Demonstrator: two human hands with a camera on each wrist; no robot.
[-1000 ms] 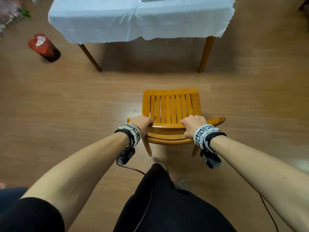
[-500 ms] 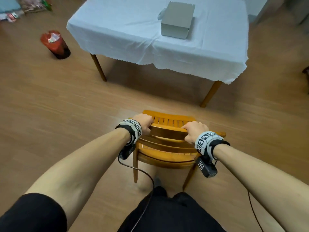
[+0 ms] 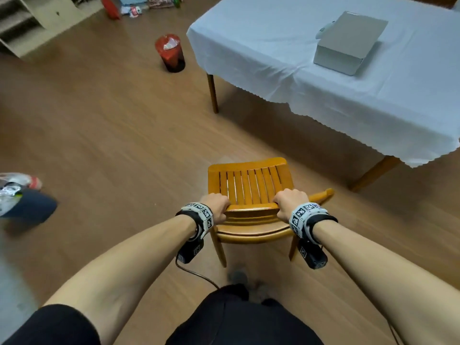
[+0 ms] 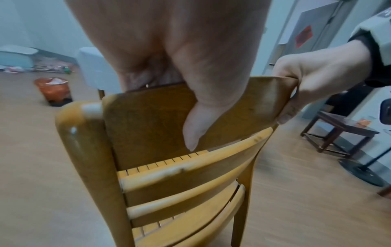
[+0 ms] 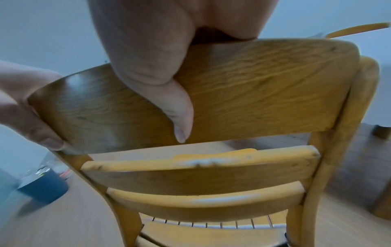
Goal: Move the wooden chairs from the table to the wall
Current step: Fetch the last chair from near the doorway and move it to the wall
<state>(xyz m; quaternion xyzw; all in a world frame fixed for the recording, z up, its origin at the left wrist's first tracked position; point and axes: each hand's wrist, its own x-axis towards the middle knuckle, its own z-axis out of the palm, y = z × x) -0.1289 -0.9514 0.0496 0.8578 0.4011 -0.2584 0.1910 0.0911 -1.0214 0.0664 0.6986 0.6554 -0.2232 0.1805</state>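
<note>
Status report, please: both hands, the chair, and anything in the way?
Left hand and right hand grip the top rail of the wooden chair. Chair clear of the table. Red bin off to the left.

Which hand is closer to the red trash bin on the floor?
Left. The left hand grips the chair's top rail on the side toward the red bin; the right hand grips its far end.

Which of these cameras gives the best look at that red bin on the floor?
The head view: the red bin stands whole on the floor, left of the table, with crumpled white stuff inside. The left wrist view shows it small and blurred beyond the chair. The right wrist view does not show it.
</note>
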